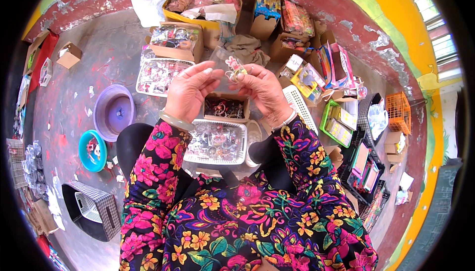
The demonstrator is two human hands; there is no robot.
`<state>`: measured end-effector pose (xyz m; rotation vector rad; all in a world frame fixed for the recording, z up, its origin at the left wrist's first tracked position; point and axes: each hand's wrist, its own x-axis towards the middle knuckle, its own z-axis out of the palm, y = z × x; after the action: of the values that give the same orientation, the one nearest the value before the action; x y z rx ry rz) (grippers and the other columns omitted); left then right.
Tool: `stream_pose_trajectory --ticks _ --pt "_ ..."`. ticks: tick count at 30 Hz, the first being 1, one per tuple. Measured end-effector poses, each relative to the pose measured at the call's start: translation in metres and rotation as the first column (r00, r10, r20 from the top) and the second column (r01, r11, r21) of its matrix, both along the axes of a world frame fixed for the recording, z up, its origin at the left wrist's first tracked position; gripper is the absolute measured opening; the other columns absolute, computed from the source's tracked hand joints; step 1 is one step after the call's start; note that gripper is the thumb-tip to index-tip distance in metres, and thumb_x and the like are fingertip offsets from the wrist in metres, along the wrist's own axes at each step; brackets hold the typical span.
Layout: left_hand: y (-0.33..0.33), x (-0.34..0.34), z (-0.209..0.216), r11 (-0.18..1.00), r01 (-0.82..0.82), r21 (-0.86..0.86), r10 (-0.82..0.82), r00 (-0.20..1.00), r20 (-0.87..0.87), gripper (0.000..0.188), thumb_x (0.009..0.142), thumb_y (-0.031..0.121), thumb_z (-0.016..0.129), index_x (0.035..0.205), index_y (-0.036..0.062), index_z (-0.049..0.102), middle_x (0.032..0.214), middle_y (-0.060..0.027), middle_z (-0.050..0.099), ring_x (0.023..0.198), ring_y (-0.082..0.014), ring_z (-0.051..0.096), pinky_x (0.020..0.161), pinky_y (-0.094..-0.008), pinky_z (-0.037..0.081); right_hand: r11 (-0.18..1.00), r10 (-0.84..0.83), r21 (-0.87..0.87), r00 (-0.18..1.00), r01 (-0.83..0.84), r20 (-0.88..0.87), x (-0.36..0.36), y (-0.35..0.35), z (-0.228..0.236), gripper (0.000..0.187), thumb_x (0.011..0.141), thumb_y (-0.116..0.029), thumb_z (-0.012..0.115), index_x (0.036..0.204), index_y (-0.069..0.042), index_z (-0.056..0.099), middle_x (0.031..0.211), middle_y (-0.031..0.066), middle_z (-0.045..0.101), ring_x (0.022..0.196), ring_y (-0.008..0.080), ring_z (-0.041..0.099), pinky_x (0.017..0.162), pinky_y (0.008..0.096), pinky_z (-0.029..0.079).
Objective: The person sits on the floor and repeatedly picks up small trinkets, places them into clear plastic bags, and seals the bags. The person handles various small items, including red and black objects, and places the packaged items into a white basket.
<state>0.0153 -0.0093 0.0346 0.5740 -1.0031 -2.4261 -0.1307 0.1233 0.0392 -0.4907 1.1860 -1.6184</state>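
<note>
My right hand (264, 91) pinches a small hair ornament (232, 63) between thumb and fingers. It has pink flower shapes and a pale ring-like part. A clear plastic bag (221, 54) shows beside it; whether the ornament is in it I cannot tell. My left hand (194, 90) is raised opposite, thumb and fingertips pressed together close to the bag's edge. What those fingers hold, if anything, is too small to make out. Below the hands stand a cardboard box of dark, stringy pieces (226, 96) and a white plastic basket (243, 145) of small bagged items.
Another white basket (143, 90) and a full cardboard box (197, 31) lie beyond my left hand. A purple basin (101, 115) and a teal basin (101, 162) sit at left. On the right are a green basket (324, 122), dark crates (349, 192) and an orange crate (408, 105).
</note>
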Motion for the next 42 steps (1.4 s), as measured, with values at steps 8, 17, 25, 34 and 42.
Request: stream_pose_trajectory --ticks 8,17,25,34,42 --pt "-0.002 0.001 0.009 0.995 0.087 -0.051 -0.085 0.995 0.048 0.023 0.089 0.014 0.054 0.107 -0.0001 0.055 0.097 -0.0079 0.063 0.084 -0.0124 0.059 0.074 -0.024 0.046 0.992 0.127 -0.002 0.973 -0.13 -0.193 -0.008 0.007 0.001 0.017 0.083 -0.016 0.063 0.095 -0.005 0.06 0.082 0.0009 0.063 0.069 0.006 0.056 0.063 0.0193 0.045" --pt "-0.002 -0.002 -0.017 0.941 0.122 -0.317 -0.048 0.972 0.232 0.021 0.086 0.016 0.06 0.097 -0.0011 0.062 0.09 -0.0067 0.065 0.081 -0.0104 0.059 0.072 -0.0213 0.044 0.996 -0.009 0.083 0.992 0.019 -0.122 -0.004 0.018 -0.025 0.019 0.078 -0.009 0.066 0.096 -0.003 0.062 0.08 0.0016 0.063 0.068 0.0084 0.059 0.062 0.0204 0.044" --pt "-0.021 0.005 -0.011 0.94 -0.025 -0.342 0.104 0.971 0.215 0.03 0.091 0.023 0.053 0.11 -0.0007 0.056 0.103 -0.009 0.063 0.094 -0.0128 0.058 0.079 -0.0252 0.045 0.977 0.003 0.211 0.995 0.018 -0.097 -0.001 0.027 -0.093 0.018 0.077 -0.008 0.067 0.093 -0.002 0.059 0.078 0.0021 0.062 0.068 0.009 0.059 0.06 0.0202 0.045" --pt "-0.034 0.025 -0.018 0.945 -0.088 -0.315 0.142 0.978 0.153 0.028 0.092 0.022 0.05 0.106 -0.0008 0.056 0.102 -0.0106 0.063 0.097 -0.0142 0.058 0.084 -0.0258 0.044 0.74 0.221 0.649 0.975 -0.176 0.013 0.085 0.059 -0.25 0.011 0.073 -0.005 0.067 0.078 -0.003 0.058 0.066 0.0042 0.059 0.053 0.0099 0.055 0.045 0.0221 0.043" --pt "-0.032 0.022 -0.024 0.942 -0.058 -0.331 0.111 0.984 0.142 0.027 0.092 0.019 0.048 0.104 -0.0034 0.057 0.101 -0.0122 0.063 0.094 -0.0173 0.06 0.083 -0.0272 0.046 0.313 0.947 0.92 0.01 -0.237 -0.32 0.086 0.061 -0.315 0.027 0.078 -0.024 0.056 0.087 -0.001 0.065 0.081 0.015 0.066 0.069 0.0296 0.064 0.061 0.0385 0.05"
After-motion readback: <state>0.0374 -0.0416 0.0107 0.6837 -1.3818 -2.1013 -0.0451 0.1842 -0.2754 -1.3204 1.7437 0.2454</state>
